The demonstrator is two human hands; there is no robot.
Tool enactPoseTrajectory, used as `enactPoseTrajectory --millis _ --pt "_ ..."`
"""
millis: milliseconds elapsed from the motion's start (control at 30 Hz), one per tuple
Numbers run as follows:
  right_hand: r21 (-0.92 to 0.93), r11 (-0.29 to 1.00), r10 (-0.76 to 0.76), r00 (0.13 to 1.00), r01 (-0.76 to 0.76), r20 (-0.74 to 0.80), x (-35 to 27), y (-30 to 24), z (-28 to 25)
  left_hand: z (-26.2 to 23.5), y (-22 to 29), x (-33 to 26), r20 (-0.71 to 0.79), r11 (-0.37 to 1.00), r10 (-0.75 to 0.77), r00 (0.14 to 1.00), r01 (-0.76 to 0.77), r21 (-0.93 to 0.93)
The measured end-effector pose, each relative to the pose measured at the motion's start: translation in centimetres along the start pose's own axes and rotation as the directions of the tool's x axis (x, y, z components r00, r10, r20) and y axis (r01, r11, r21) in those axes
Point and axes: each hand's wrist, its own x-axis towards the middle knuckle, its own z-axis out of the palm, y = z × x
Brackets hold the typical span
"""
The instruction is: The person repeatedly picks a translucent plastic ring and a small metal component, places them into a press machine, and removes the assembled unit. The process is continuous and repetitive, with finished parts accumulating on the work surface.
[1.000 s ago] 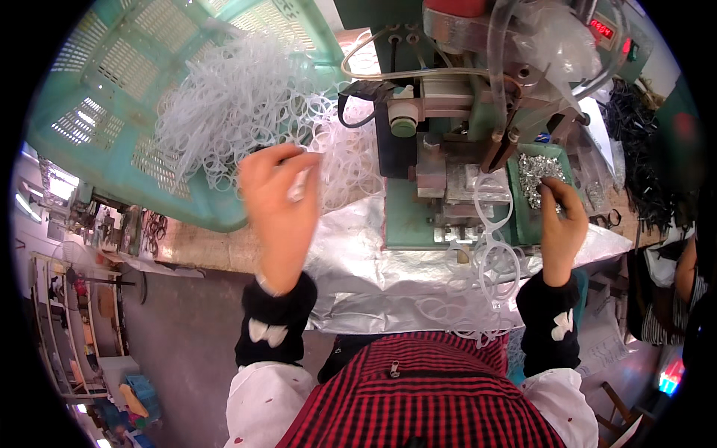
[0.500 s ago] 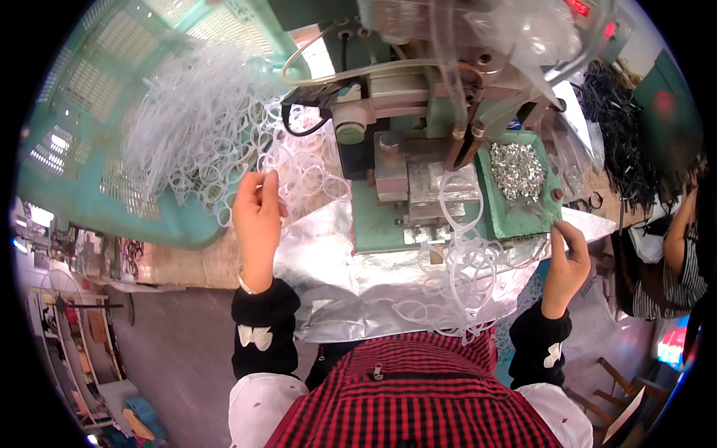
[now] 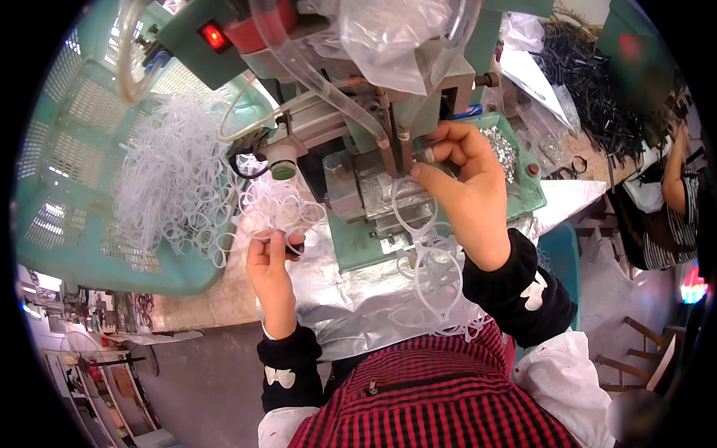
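Observation:
My left hand is closed in a pinch on a clear plastic loop at the near edge of a pile of similar loops. My right hand is at the work head of a green bench press, thumb and fingers curled toward each other beside the upright metal tool. What lies between those fingertips is too small to make out. Below the tool, a clear loop hangs over the metal fixture, joined or tangled with several more loops that drape toward my lap.
A large green plastic basket heaped with clear loops stands at left. Behind my right hand is a green tray of small shiny metal pieces. Black strips lie far right, near another person's arm. Silver foil covers the table's front.
My right hand has moved left from the tray's near corner to the press tool. My left hand has come lower and now pinches a loop. The view has shifted, showing a red-lit display.

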Motion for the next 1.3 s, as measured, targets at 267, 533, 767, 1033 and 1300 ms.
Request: enactPoseTrajectory --millis 267,533,767,1033,1300 --pt "0.19 0.977 0.087 0.996 -0.092 0.035 -0.4 -1.6 1.9 7.7 14.1 1.0 0.067 0.614 0.772 0.632 -0.769 0.181" --pt "-0.079 0.996 -0.031 0.992 0.04 0.12 -2.0 -3.5 -0.3 7.6 14.3 -3.6 0.671 0.959 0.009 0.741 0.185 -0.216" --pt "-0.408 0.898 -0.313 0.893 0.167 -0.324 1.9 3.8 -10.7 11.1 11.1 -3.4 0.772 0.695 -0.437 0.462 0.719 -0.036" --pt "-0.959 0.266 -0.269 0.963 0.093 0.019 -2.4 4.0 -12.3 10.6 9.4 -3.4 0.784 0.704 -0.39 0.483 0.705 -0.084" --pt "-0.856 0.514 -0.201 0.978 0.06 -0.052 -2.5 6.1 -13.0 3.6 7.5 -7.4 0.483 0.987 0.032 0.875 -0.103 0.121"
